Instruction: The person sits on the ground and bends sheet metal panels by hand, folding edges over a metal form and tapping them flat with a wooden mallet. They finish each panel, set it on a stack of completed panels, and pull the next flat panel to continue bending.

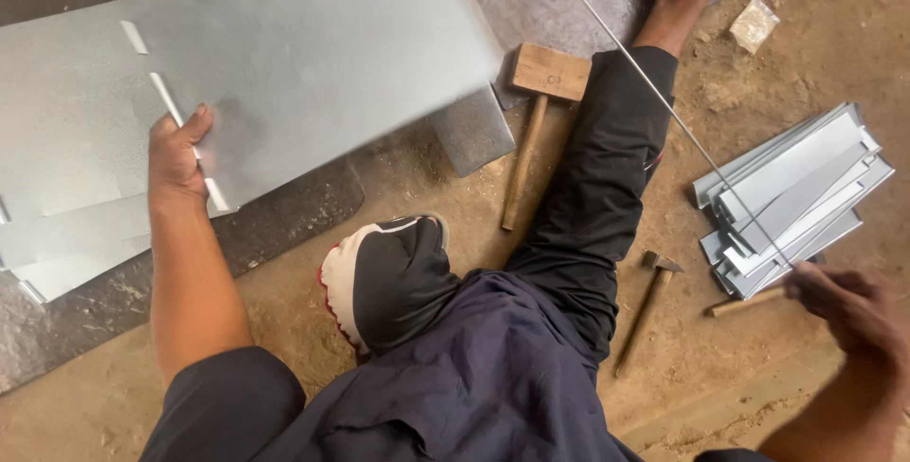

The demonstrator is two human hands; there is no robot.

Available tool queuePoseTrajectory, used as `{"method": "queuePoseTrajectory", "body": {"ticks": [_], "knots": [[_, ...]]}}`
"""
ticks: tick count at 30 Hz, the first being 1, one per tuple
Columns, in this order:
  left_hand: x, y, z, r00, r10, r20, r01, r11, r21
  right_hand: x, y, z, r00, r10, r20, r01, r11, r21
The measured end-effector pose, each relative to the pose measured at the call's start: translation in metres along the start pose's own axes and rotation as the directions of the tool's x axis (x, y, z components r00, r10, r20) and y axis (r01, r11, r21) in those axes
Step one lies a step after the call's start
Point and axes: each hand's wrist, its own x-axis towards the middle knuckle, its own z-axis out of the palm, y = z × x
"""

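My left hand [175, 154] grips sheet [284, 64] at near edge, thumb on top; sheet raised left of mallet [536, 111]. Judged light, thin, springy, sharp-edged; grip by edge. My right hand [839, 296] clenched on rod [664, 107], right of mallet.

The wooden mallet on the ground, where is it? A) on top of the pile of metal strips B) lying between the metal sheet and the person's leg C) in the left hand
B: the wooden mallet lies on the dirt, untouched, beside the leg, right of the metal sheet.
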Motion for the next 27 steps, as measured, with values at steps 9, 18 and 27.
{"method": "queuePoseTrajectory", "body": {"ticks": [9, 18, 27], "knots": [[-0.034, -0.026, 0.003, 0.953, 0.043, -0.301, 0.097, 0.896, 0.434, -0.022, -0.107, 0.079, 0.987, -0.095, 0.128, 0.097, 0.995, -0.01], [-0.061, 0.036, 0.177, 0.606, 0.632, 0.483, -0.787, 0.39, 0.478, -0.065, -0.317, 0.118, 0.665, -0.668, 0.335, 0.728, 0.481, -0.489], [-0.055, 0.054, 0.282, 0.639, 0.412, 0.65, -0.674, 0.706, 0.215, -0.137, -0.399, 0.194, 0.168, -0.928, -0.332, 0.967, 0.222, -0.129]]}}
